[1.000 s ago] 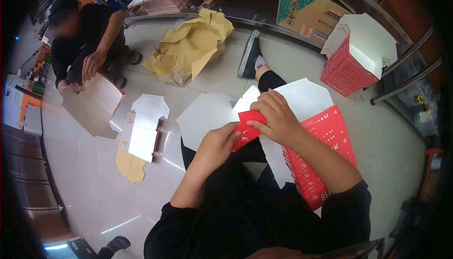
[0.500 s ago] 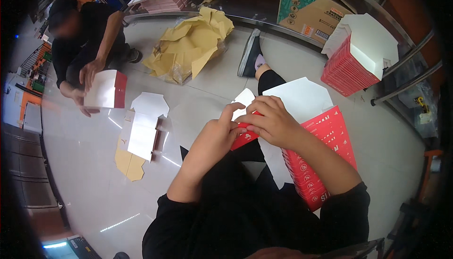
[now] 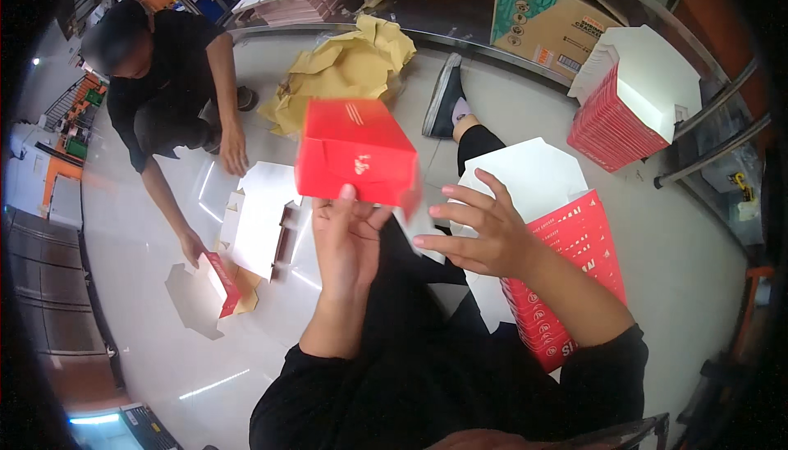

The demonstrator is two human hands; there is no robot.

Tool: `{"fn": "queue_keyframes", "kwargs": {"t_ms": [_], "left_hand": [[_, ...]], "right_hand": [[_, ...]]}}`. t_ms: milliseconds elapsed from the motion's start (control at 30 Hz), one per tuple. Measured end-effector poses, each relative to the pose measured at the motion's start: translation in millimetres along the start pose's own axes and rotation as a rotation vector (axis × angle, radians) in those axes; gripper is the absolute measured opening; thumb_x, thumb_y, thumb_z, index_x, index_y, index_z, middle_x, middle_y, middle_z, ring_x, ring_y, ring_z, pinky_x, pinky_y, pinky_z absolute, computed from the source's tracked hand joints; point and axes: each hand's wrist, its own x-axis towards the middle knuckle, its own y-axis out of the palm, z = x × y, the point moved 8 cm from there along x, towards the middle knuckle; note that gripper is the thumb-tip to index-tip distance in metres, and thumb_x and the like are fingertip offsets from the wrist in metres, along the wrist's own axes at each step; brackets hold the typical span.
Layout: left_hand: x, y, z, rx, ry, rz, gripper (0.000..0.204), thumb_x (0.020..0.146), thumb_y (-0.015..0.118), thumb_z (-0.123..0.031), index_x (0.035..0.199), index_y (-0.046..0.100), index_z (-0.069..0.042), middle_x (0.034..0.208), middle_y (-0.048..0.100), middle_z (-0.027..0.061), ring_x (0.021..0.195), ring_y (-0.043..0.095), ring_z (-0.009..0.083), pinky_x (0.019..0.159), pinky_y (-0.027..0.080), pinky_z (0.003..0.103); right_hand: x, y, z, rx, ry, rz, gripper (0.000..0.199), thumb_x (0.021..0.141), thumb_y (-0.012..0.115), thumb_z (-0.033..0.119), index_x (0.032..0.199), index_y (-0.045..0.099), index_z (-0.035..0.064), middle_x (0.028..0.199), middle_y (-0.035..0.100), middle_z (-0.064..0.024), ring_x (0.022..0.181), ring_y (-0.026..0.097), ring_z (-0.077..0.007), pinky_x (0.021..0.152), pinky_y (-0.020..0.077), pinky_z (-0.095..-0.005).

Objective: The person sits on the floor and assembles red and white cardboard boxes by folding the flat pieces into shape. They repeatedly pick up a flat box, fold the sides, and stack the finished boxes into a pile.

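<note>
My left hand (image 3: 349,245) holds up a red folded paperboard box (image 3: 355,159), thumb on its near face and fingers underneath. The box is tilted and slightly blurred, its red outside toward me. To its right, my right hand (image 3: 488,224) is open with fingers spread, touching nothing visible. Below my right forearm lies a stack of nested red-and-white boxes (image 3: 566,261), white flaps pointing away. Left of my left hand, unfolded white box pieces (image 3: 256,216) rest on the floor, partly hidden by the held box.
At the left a crouching co-worker (image 3: 160,81) has one hand on a red-and-white box (image 3: 217,282) on the floor. Crumpled brown paper (image 3: 349,68) lies ahead. Another nested box stack (image 3: 616,109) stands far right, near a cardboard carton (image 3: 546,23) and metal rails (image 3: 714,146).
My left hand has raised the box up and leftward, and my right hand has let go of it. The co-worker has lowered a box to the floor.
</note>
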Motion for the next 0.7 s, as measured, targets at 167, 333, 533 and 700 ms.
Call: {"fn": "queue_keyframes", "kwargs": {"t_ms": [167, 333, 533, 700], "left_hand": [[-6.8, 7.1, 14.7, 0.013, -0.095, 0.092, 0.034, 0.087, 0.043, -0.003, 0.118, 0.03, -0.003, 0.113, 0.05, 0.0147, 0.098, 0.057, 0.0255, 0.073, 0.055, 0.039], [-9.4, 14.6, 24.6, -0.063, -0.212, 0.149, 0.033, 0.086, 0.043, -0.002, 0.117, 0.031, -0.003, 0.113, 0.049, 0.0155, 0.099, 0.056, 0.0262, 0.073, 0.055, 0.041], [-15.4, 22.1, 25.9, -0.095, -0.238, 0.202, 0.036, 0.09, 0.04, -0.009, 0.123, 0.028, -0.002, 0.116, 0.046, 0.0176, 0.104, 0.053, 0.0281, 0.077, 0.053, 0.043], [-13.8, 21.7, 22.2, -0.034, -0.148, 0.263, 0.033, 0.093, 0.036, -0.016, 0.122, 0.033, -0.001, 0.116, 0.048, 0.0167, 0.104, 0.053, 0.0266, 0.08, 0.051, 0.042]], "right_hand": [[1.9, -6.3, 2.1, 0.197, 0.006, 0.066, 0.033, 0.076, 0.06, 0.028, 0.109, 0.058, 0.0298, 0.122, 0.047, 0.0027, 0.118, 0.039, -0.0167, 0.101, 0.0232, -0.0458], [-3.6, -9.9, -9.9, 0.155, -0.01, 0.056, 0.03, 0.077, 0.059, 0.026, 0.107, 0.06, 0.0256, 0.122, 0.049, 0.0022, 0.115, 0.043, -0.0204, 0.101, 0.0234, -0.0458], [6.9, -18.2, -6.8, 0.071, 0.035, -0.032, 0.036, 0.07, 0.067, 0.018, 0.105, 0.06, 0.0173, 0.119, 0.049, -0.0009, 0.113, 0.045, -0.0246, 0.096, 0.0317, -0.045], [6.3, -15.4, -12.3, 0.142, 0.051, -0.102, 0.042, 0.061, 0.073, 0.005, 0.1, 0.062, 0.012, 0.115, 0.046, -0.0082, 0.111, 0.045, -0.0337, 0.09, 0.043, -0.0419]]}}
